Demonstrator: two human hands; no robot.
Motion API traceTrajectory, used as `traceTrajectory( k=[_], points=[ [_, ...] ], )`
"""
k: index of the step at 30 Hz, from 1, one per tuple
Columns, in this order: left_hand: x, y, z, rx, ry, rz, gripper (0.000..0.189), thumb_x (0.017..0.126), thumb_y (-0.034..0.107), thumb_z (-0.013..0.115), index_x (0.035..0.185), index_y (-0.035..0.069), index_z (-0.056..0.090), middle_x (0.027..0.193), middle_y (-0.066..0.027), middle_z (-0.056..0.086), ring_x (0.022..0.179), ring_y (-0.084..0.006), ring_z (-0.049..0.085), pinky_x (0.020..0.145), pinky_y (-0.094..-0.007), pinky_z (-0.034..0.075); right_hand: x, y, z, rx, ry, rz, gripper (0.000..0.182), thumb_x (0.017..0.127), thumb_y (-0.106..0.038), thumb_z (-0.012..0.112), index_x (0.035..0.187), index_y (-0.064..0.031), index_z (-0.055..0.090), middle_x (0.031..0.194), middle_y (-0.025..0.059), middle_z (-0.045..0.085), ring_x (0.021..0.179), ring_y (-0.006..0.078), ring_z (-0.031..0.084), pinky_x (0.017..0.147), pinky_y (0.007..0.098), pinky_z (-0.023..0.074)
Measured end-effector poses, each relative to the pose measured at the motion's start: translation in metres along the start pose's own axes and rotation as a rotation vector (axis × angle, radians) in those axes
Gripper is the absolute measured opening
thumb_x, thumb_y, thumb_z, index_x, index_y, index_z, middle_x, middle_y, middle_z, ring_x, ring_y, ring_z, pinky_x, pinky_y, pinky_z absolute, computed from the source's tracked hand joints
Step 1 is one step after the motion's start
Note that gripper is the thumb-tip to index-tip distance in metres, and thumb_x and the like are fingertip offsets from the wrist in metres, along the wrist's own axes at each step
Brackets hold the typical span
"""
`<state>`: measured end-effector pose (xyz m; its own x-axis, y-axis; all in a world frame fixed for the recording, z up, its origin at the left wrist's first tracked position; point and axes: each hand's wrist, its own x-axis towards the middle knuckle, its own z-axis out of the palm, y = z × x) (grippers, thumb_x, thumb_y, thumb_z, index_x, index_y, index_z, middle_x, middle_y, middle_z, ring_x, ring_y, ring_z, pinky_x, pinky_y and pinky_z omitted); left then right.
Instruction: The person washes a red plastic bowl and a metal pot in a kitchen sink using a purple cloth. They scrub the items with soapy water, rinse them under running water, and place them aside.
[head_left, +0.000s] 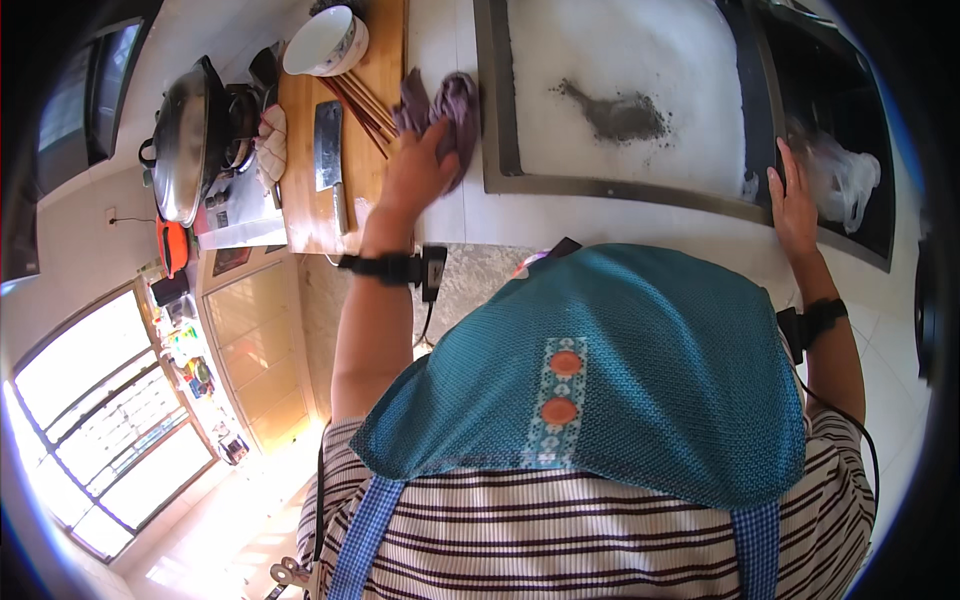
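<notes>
My left hand (420, 169) rests on a crumpled purple-grey cloth (459, 101) at the right edge of a wooden board; whether its fingers grip the cloth is hard to tell. Far to the right, my right hand (791, 195) lies with fingers spread on the dark frame beside a clear plastic bag (855, 180), holding nothing. Between the hands, a pale panel in a dark frame (547, 184) has a dark patch (626, 116) on it. A cleaver (328, 150) lies on the wooden board (304, 217), left of my left hand.
Several chopsticks (360, 105) lie beside a white patterned bowl (326, 41) on the board. Further left, a lidded pan (184, 142) stands on a stove, with a light cloth (271, 146) beside it. The pale counter edge (600, 217) runs before me.
</notes>
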<state>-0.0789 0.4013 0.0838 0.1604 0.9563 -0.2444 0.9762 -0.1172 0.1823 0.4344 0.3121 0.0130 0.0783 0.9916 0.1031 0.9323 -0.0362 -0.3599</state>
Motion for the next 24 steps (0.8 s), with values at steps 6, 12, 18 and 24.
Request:
traceTrajectory(
  k=[6, 12, 18, 24],
  points=[
    [-0.090, 0.013, 0.026, -0.062, -0.014, 0.022, 0.061, 0.078, 0.033, 0.061, 0.134, 0.017, 0.042, 0.103, -0.0205, 0.050, 0.086, -0.0409, 0.059, 0.074, -0.0481, 0.049, -0.002, -0.001, 0.007, -0.005, 0.052, 0.049, 0.040, 0.096, -0.033, 0.042, 0.134, -0.0207, 0.040, 0.127, 0.0141, 0.051, 0.113, 0.0338, 0.050, 0.093, 0.0385, 0.0413],
    [-0.099, 0.041, 0.046, -0.104, 0.092, 0.125, 0.065, 0.076, 0.032, 0.064, 0.131, 0.007, 0.041, 0.101, -0.0198, 0.051, 0.074, -0.0395, 0.061, 0.063, -0.0474, 0.051, -0.004, 0.003, 0.010, -0.045, 0.120, 0.016, 0.036, 0.096, -0.031, 0.041, 0.130, -0.0218, 0.044, 0.121, 0.0114, 0.055, 0.104, 0.0342, 0.055, 0.085, 0.0405, 0.0460],
    [-0.096, 0.100, 0.055, -0.075, 0.076, 0.328, 0.062, 0.076, 0.030, 0.065, 0.129, 0.007, 0.043, 0.102, -0.0205, 0.050, 0.068, -0.0371, 0.061, 0.057, -0.0446, 0.052, -0.010, 0.003, 0.012, 0.027, 0.186, -0.050, 0.030, 0.096, -0.029, 0.041, 0.123, -0.0174, 0.048, 0.112, 0.0137, 0.057, 0.099, 0.0347, 0.057, 0.082, 0.0414, 0.0472],
    [-0.080, 0.206, 0.076, -0.012, 0.005, 0.475, 0.061, 0.078, 0.030, 0.063, 0.128, 0.004, 0.042, 0.101, -0.0215, 0.049, 0.067, -0.0359, 0.062, 0.056, -0.0431, 0.052, -0.005, -0.005, 0.001, 0.172, 0.270, -0.119, 0.031, 0.092, -0.026, 0.047, 0.117, -0.0085, 0.049, 0.109, 0.0151, 0.055, 0.102, 0.0341, 0.053, 0.087, 0.0404, 0.0440]
  ],
)
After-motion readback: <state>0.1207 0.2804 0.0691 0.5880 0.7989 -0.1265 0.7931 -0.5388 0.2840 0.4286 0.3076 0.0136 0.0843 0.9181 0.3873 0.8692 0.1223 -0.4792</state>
